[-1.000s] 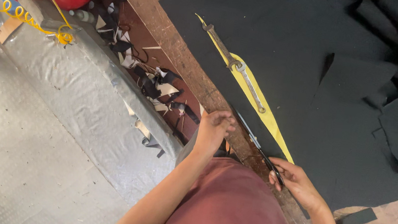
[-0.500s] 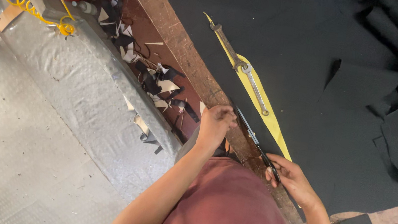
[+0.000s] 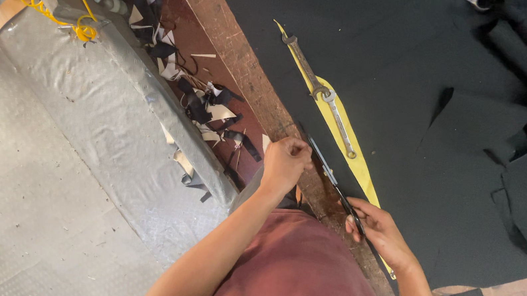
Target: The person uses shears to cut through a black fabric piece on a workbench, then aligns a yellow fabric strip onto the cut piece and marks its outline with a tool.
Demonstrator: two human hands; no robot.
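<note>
Working at the near edge of the black sheet [image 3: 414,120], lying flat over the wooden bench [image 3: 228,3]. Clamping the right hand [image 3: 377,230] tight round the handles of the scissors [image 3: 333,180], with the blades pointing away along the sheet's edge, just beside the yellow strip [image 3: 359,163]. Pinching that same edge in the left hand [image 3: 285,161], fingers curled shut on it, right by the blade tips. Pinning the yellow strip down with two spanners [image 3: 323,98] lying end to end on top of it.

Judging progress now: looking only partly through. Seemingly cutting somewhere in the stretch between the two hands, and leaving the whole run beside the spanners, out to the strip's far tip, for later. Not managing to tell whether the blades are parted or closed: too thin and dark against the sheet. Spotting offcuts [image 3: 208,111] littering the lower shelf off to the left.
</note>
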